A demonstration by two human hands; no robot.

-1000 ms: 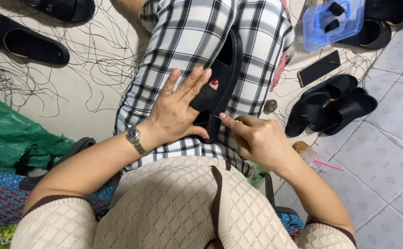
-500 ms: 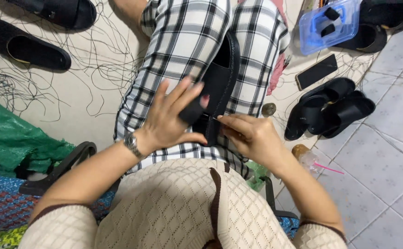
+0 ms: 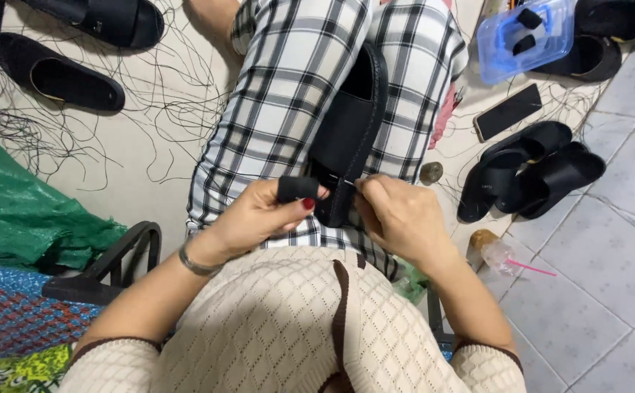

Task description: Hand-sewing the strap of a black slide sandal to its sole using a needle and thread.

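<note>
A black slip-on shoe [image 3: 350, 127] lies lengthwise on my lap, on black-and-white checked trousers. My left hand [image 3: 259, 215] pinches a small black strap piece [image 3: 297, 188] against the near end of the shoe. My right hand [image 3: 397, 215] is closed on a thin needle [image 3: 351, 183] at that same near end, its fingertips touching the shoe's edge. The two hands nearly meet over the shoe.
Black sandals [image 3: 77, 76] and loose black threads lie on the floor at upper left. A pair of black sandals [image 3: 532, 175], a dark phone [image 3: 508, 111] and a clear blue box [image 3: 525, 36] sit at right. A green bag [image 3: 19, 211] is at left.
My left hand, earlier spread flat on the shoe, has closed and now pinches the black strap piece. The right hand stays at the shoe's near end.
</note>
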